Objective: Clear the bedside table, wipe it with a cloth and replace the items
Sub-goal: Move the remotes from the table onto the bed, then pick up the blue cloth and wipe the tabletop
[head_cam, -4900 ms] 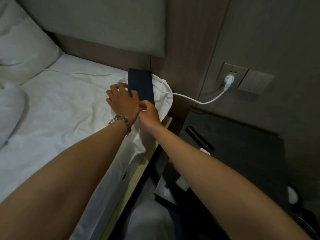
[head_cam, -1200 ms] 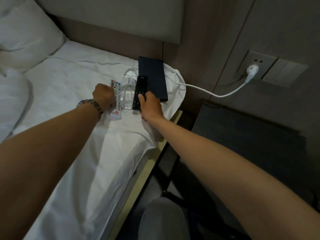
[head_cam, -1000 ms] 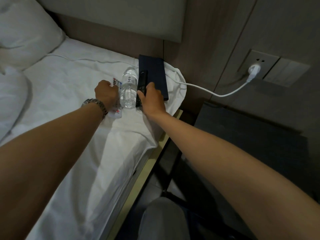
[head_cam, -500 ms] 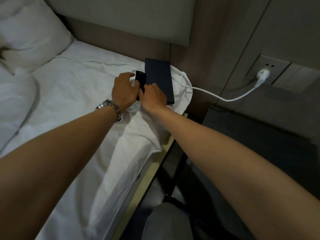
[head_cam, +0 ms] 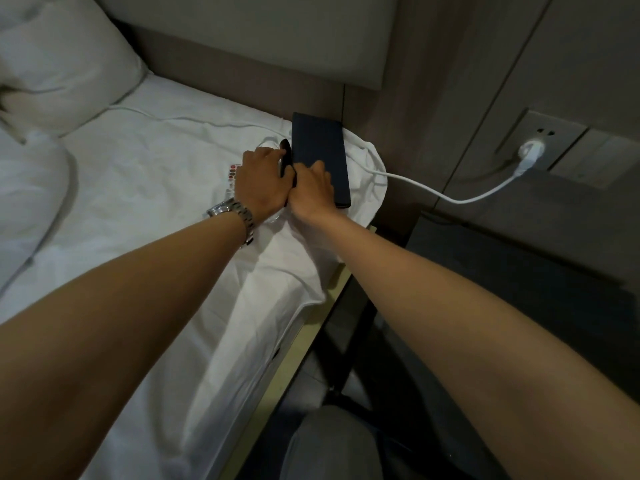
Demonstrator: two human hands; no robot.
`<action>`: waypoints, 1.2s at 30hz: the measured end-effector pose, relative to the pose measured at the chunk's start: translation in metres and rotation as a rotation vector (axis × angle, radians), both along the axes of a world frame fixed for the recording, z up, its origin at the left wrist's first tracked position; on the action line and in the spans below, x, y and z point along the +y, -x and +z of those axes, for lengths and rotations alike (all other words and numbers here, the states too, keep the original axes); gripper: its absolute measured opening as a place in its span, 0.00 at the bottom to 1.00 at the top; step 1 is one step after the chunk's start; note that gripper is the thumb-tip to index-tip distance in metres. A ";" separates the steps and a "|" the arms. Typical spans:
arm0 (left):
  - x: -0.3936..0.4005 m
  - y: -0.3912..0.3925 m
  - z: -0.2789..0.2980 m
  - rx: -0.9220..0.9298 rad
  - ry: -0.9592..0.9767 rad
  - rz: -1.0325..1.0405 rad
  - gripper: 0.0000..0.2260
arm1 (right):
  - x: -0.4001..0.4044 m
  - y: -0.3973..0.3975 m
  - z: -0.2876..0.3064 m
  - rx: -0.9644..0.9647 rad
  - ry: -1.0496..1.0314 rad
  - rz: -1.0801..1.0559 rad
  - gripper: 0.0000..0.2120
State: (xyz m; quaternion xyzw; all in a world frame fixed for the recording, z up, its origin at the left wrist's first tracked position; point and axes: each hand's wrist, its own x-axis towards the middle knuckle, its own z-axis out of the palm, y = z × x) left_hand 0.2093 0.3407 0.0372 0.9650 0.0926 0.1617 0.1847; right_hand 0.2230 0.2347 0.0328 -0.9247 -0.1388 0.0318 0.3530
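Both of my hands meet at the bed's right corner. My left hand [head_cam: 261, 181], with a metal watch on its wrist, is cupped over the clear water bottle [head_cam: 273, 216], which is mostly hidden under it. My right hand [head_cam: 311, 190] holds the lower end of the black remote [head_cam: 286, 154], which stands on its edge between the two hands. A dark blue folder [head_cam: 320, 154] lies flat just right of the remote. The white remote [head_cam: 231, 174] with coloured buttons peeks out left of my left hand. The dark bedside table [head_cam: 519, 271] stands at the right.
A white cable [head_cam: 433, 192] runs from the bed to a plug [head_cam: 528, 152] in the wall socket above the table. White pillows [head_cam: 62, 64] lie at the upper left. My grey-clad knee [head_cam: 329, 445] is at the bottom, in the gap between bed and table.
My left hand has left the white remote and moved right onto the water bottle. My right hand has pushed the black remote up beside the folder, and the two hands now touch.
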 end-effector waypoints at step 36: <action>-0.345 0.127 -0.037 0.309 0.319 -0.476 0.04 | -0.348 0.187 -0.013 0.237 -0.049 -0.385 0.07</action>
